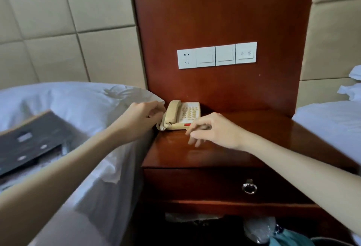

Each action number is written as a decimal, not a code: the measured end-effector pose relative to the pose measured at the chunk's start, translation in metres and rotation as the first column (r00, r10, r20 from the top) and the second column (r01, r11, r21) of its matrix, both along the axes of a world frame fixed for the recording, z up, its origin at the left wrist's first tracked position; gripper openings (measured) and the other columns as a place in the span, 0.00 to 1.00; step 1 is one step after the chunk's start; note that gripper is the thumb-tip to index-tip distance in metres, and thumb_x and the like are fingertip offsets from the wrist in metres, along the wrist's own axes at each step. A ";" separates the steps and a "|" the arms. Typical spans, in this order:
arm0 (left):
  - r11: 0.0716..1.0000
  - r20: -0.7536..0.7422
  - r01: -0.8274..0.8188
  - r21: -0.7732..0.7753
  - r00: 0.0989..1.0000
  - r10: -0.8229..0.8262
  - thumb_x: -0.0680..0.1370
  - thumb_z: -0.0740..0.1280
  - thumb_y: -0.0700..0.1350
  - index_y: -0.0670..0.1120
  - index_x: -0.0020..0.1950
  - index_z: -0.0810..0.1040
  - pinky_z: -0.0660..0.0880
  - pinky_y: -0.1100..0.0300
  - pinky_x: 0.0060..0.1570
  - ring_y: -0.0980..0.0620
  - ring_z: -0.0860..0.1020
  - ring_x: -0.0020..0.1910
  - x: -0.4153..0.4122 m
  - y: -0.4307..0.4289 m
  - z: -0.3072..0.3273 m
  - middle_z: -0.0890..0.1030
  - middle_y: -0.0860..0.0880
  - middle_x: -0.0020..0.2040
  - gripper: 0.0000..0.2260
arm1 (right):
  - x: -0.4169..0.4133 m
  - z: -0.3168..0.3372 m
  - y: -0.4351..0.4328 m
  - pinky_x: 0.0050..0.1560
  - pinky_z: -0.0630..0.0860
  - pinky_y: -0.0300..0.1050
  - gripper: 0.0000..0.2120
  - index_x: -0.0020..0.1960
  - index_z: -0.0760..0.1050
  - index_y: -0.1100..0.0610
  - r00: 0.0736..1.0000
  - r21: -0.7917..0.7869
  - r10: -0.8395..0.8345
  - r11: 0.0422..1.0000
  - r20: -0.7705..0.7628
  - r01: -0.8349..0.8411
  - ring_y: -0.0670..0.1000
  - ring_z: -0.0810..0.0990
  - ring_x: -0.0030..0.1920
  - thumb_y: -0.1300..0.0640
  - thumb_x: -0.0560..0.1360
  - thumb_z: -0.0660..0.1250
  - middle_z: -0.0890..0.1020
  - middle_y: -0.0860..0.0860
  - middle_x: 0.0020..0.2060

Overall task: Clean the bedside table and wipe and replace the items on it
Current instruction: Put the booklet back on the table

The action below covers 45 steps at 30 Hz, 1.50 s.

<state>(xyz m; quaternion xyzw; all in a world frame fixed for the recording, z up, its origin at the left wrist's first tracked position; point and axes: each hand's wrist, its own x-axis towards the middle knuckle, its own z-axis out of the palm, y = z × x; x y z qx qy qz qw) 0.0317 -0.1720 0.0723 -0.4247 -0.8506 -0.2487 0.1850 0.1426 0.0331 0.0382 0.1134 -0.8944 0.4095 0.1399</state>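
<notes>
A cream desk telephone (184, 114) with its handset on the cradle sits at the back left corner of the red-brown wooden bedside table (224, 148). My left hand (142, 114) is at the phone's left side, fingers loosely curled and close to the handset; whether it touches is unclear. My right hand (211, 128) hovers over the table top just right of the phone's front edge, fingers relaxed and spread, holding nothing. The fingertips are blurred.
White bedding (78, 105) borders the table on the left, with a dark tray (33, 140) lying on it. A second bed (332, 124) stands on the right. Switch panel (216, 55) on the wooden back panel. Drawer with ring handle (249, 187); plastic bags (259, 228) on the shelf below.
</notes>
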 end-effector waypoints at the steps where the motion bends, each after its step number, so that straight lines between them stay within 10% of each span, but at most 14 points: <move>1: 1.000 -0.012 -0.010 0.000 1.000 0.010 0.78 0.64 0.44 0.48 0.56 0.80 0.73 0.59 0.50 0.53 0.79 0.49 -0.004 -0.010 0.004 0.83 0.51 0.50 0.09 | -0.007 0.006 -0.006 0.40 0.77 0.38 0.06 0.49 0.81 0.61 1.000 -0.027 0.018 0.999 -0.010 -0.019 0.51 0.85 0.36 0.62 0.76 0.66 0.86 0.55 0.38; 11: 0.973 -0.053 -0.209 0.101 0.975 0.215 0.76 0.66 0.44 0.53 0.49 0.79 0.67 0.79 0.38 0.66 0.76 0.39 -0.040 -0.114 0.019 0.78 0.62 0.39 0.06 | -0.086 0.041 -0.079 0.39 0.79 0.47 0.07 0.48 0.80 0.66 0.994 -0.154 0.065 0.985 -0.090 -0.078 0.58 0.84 0.37 0.65 0.76 0.64 0.84 0.62 0.36; 33: 0.603 0.013 -0.730 -0.323 0.633 0.774 0.70 0.59 0.70 0.57 0.64 0.68 0.59 0.46 0.59 0.46 0.61 0.64 -0.098 -0.306 -0.033 0.66 0.50 0.66 0.27 | -0.203 0.013 -0.282 0.46 0.77 0.48 0.20 0.57 0.73 0.59 0.998 -0.015 0.051 0.999 0.032 -0.050 0.55 0.79 0.48 0.55 0.68 0.74 0.79 0.56 0.54; 38: 0.574 0.008 -0.756 -0.315 0.603 0.798 0.71 0.56 0.70 0.56 0.60 0.71 0.59 0.49 0.55 0.47 0.64 0.61 -0.103 -0.309 -0.039 0.69 0.50 0.61 0.25 | -0.205 0.015 -0.284 0.35 0.71 0.35 0.22 0.60 0.71 0.60 0.999 -0.140 0.054 0.989 0.005 -0.052 0.49 0.74 0.39 0.63 0.69 0.73 0.75 0.51 0.40; 45: 0.624 0.017 -0.727 -0.287 0.647 0.762 0.75 0.58 0.64 0.54 0.66 0.67 0.59 0.48 0.60 0.46 0.63 0.67 -0.101 -0.288 -0.029 0.67 0.49 0.68 0.23 | -0.202 0.019 -0.286 0.48 0.79 0.47 0.23 0.62 0.72 0.59 1.000 -0.416 0.018 0.909 -0.022 -0.026 0.55 0.80 0.47 0.68 0.68 0.71 0.77 0.55 0.46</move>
